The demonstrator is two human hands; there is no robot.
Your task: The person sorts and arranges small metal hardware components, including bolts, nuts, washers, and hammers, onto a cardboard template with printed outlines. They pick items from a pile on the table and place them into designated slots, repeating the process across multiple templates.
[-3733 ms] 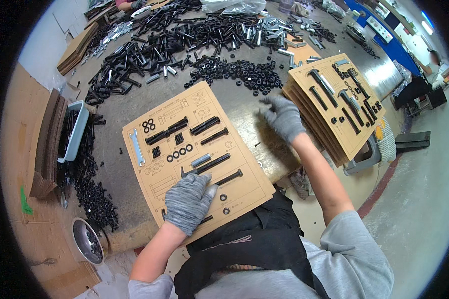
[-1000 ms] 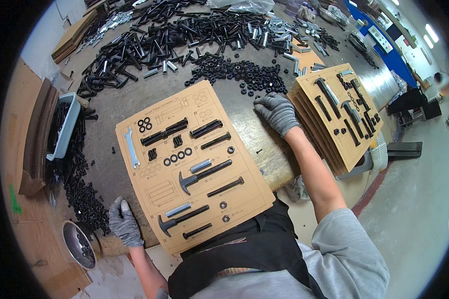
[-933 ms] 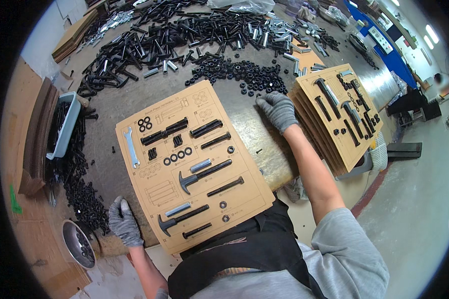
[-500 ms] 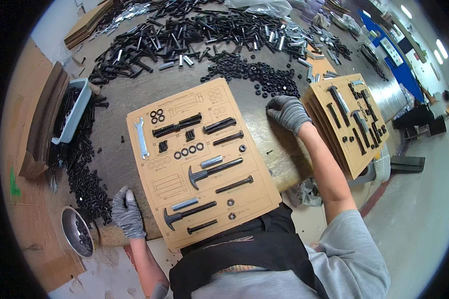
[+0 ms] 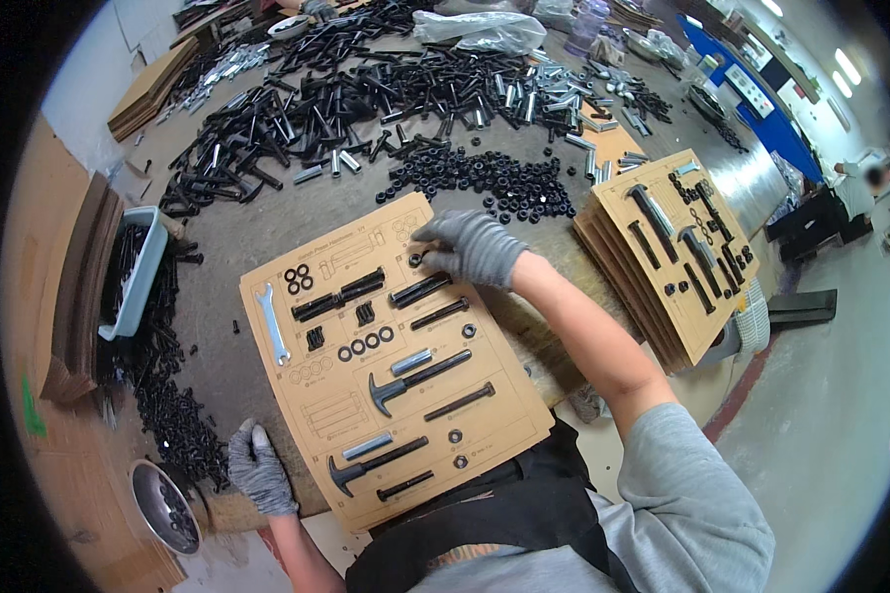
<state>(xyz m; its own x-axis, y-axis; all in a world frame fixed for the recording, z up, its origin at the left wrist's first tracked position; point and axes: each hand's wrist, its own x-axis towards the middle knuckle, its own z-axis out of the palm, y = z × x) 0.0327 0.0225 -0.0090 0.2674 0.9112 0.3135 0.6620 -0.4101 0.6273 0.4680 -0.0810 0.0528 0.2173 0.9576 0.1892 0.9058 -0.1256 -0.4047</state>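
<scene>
A tan cardboard sheet [image 5: 316, 287] printed with part outlines lies tilted before me, its lower edge against my apron. On it are a silver open-end wrench [image 5: 272, 324], black rings [image 5: 365, 343], black bolts [image 5: 459, 401], silver sleeves [image 5: 411, 362] and two T-shaped black bolts [image 5: 420, 382]. My right hand [image 5: 480, 249], grey-gloved, is over the sheet's upper right corner, fingers bent in a pinch. A black nut [image 5: 414, 260] shows at its fingertips. At the table's front edge, left of the sheet, my gloved left hand [image 5: 259, 472] is closed; anything inside it is hidden.
Loose black nuts [image 5: 494, 183] and a heap of black bolts [image 5: 356, 94] cover the far table. Stacked filled sheets [image 5: 628, 296] stand right. Small screws [image 5: 173, 405], a metal bowl [image 5: 168, 506] and a pale blue bin [image 5: 138, 272] are left. A gloved hand [image 5: 318, 10] shows far off.
My right hand has moved left from beside the nut pile to the sheet's upper right corner, where a black nut now shows. My left hand stays by the table edge. The view has shifted slightly.
</scene>
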